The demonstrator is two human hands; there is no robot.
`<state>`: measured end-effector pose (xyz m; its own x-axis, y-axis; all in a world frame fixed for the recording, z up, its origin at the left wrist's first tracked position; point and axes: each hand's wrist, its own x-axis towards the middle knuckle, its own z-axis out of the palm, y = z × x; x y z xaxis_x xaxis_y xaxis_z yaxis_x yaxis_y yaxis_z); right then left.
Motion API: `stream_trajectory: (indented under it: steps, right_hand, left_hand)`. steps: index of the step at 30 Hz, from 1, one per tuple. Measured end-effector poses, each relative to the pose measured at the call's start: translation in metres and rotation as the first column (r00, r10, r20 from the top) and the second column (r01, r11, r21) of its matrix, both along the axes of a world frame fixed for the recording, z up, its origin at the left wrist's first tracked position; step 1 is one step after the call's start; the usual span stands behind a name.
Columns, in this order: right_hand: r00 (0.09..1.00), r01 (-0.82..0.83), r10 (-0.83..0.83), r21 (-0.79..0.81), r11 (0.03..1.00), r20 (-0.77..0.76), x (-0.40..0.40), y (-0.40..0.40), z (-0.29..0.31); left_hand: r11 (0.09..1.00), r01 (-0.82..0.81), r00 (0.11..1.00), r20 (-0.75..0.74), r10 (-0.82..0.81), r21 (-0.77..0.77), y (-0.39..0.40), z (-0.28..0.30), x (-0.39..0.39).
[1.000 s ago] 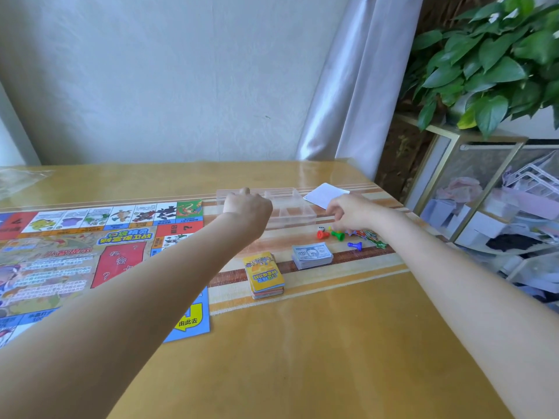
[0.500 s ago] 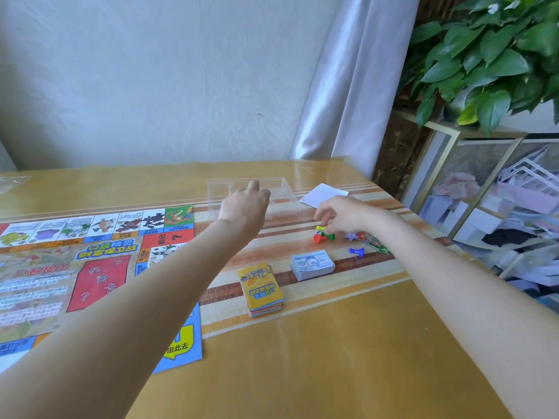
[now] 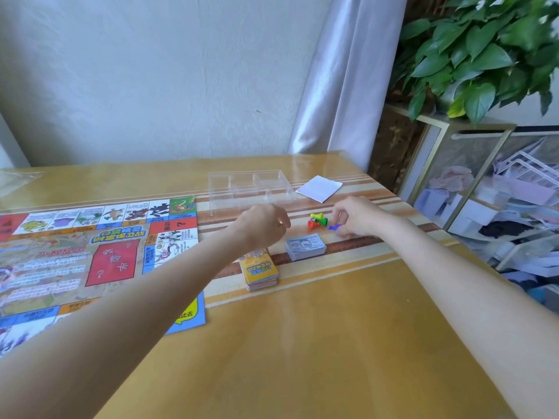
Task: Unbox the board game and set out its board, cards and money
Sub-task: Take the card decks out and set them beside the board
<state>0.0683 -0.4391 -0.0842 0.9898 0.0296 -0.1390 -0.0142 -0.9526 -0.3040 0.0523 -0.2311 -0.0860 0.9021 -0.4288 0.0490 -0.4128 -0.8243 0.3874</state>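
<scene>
My right hand (image 3: pixel 358 216) pinches the light, rigid blue pawn (image 3: pixel 333 227) beyond the money stack (image 3: pixel 305 245); left hand (image 3: pixel 262 223) loosely curled, empty.

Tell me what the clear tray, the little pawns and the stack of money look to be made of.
Clear tray: thin see-through plastic, glossy; the table shows through its walls and dividers. Pawns: likely moulded plastic, in solid bright red, green, yellow and blue with a slight shine. Stack of money: printed paper, matte, with thin sheet edges visible along its side.
</scene>
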Motion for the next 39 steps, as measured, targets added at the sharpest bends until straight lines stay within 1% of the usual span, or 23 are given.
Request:
stream_trajectory:
  steps: [2,4,6,7,9,10,12,14,17,23,26,29,31,32,33,34,35,36,37,38,39]
  right_hand:
    - [0.998,0.012,-0.009,-0.051,0.999,0.057,0.000,0.005,0.001]
    - [0.988,0.000,0.010,-0.068,0.998,0.156,-0.003,0.011,0.006]
    - [0.963,-0.072,0.066,0.012,0.997,0.260,-0.012,0.026,0.018]
    - [0.957,-0.116,0.092,0.072,0.991,0.275,-0.018,0.036,0.024]
    - [0.962,-0.210,0.177,0.147,0.967,0.208,-0.030,0.061,0.034]
    - [0.961,-0.255,0.237,0.128,0.958,0.140,-0.034,0.074,0.035]
    - [0.945,-0.326,0.327,0.029,0.945,-0.021,-0.039,0.098,0.029]
    - [0.930,-0.349,0.345,-0.013,0.937,-0.127,-0.041,0.114,0.018]
    - [0.926,-0.342,0.337,0.002,0.940,-0.167,-0.043,0.122,0.009]
    - [0.930,-0.303,0.301,0.022,0.953,-0.211,-0.044,0.123,0.008]
    - [0.926,-0.300,0.311,0.082,0.950,-0.213,-0.044,0.123,0.007]
    - [0.926,-0.281,0.313,0.167,0.945,-0.213,-0.043,0.120,0.005]
    - [0.934,-0.187,0.266,0.308,0.933,-0.239,-0.046,0.117,0.005]
    - [0.935,-0.127,0.248,0.416,0.901,-0.252,-0.048,0.114,0.006]
    - [0.939,-0.074,0.242,0.542,0.837,-0.246,-0.051,0.113,0.008]
    - [0.947,-0.032,0.238,0.672,0.739,-0.216,-0.054,0.111,0.010]
    - [0.960,0.001,0.221,0.791,0.611,-0.172,-0.056,0.111,0.012]
    - [0.974,0.023,0.187,0.881,0.473,-0.126,-0.057,0.113,0.012]
    - [0.987,0.035,0.137,0.936,0.351,-0.089,-0.055,0.117,0.012]
    - [0.994,0.039,0.092,0.963,0.267,-0.066,-0.054,0.122,0.010]
    - [0.996,0.039,0.069,0.975,0.217,-0.055,-0.052,0.130,0.006]
  left_hand:
    - [0.999,-0.023,0.999,-0.046,0.024,0.034,0.010,0.005,-0.007]
    - [0.996,-0.042,0.994,-0.096,0.049,0.079,0.020,0.008,-0.013]
    - [0.988,-0.050,0.982,-0.171,0.075,0.146,0.030,0.009,-0.017]
    - [0.981,-0.050,0.971,-0.221,0.091,0.188,0.034,0.008,-0.019]
    - [0.972,-0.053,0.948,-0.293,0.121,0.228,0.042,0.004,-0.023]
    - [0.975,-0.065,0.942,-0.311,0.130,0.212,0.044,0.001,-0.024]
    - [0.984,-0.095,0.934,-0.328,0.139,0.148,0.047,-0.004,-0.027]
    - [0.989,-0.115,0.935,-0.325,0.140,0.096,0.047,-0.007,-0.031]
    - [0.990,-0.117,0.943,-0.304,0.137,0.084,0.047,-0.009,-0.033]
    - [0.991,-0.084,0.935,-0.335,0.115,0.105,0.047,-0.006,-0.030]
    - [0.993,-0.060,0.943,-0.322,0.091,0.103,0.047,-0.004,-0.030]
    - [0.996,-0.026,0.973,-0.225,0.044,0.084,0.045,-0.004,-0.032]
    - [1.000,0.012,0.990,-0.141,-0.010,0.017,0.045,-0.005,-0.033]
    - [0.998,0.022,0.993,-0.116,-0.029,-0.063,0.047,-0.006,-0.033]
    - [0.982,0.014,0.992,-0.119,-0.036,-0.186,0.051,-0.006,-0.034]
    - [0.930,-0.022,0.988,-0.153,-0.037,-0.367,0.057,-0.006,-0.035]
    - [0.815,-0.109,0.973,-0.230,-0.031,-0.569,0.064,-0.006,-0.036]
    - [0.634,-0.234,0.942,-0.333,-0.040,-0.738,0.072,-0.006,-0.038]
    - [0.425,-0.366,0.899,-0.432,-0.067,-0.828,0.079,-0.007,-0.039]
    - [0.252,-0.481,0.847,-0.520,-0.114,-0.840,0.085,-0.008,-0.039]
    - [0.138,-0.568,0.790,-0.585,-0.182,-0.811,0.091,-0.011,-0.038]
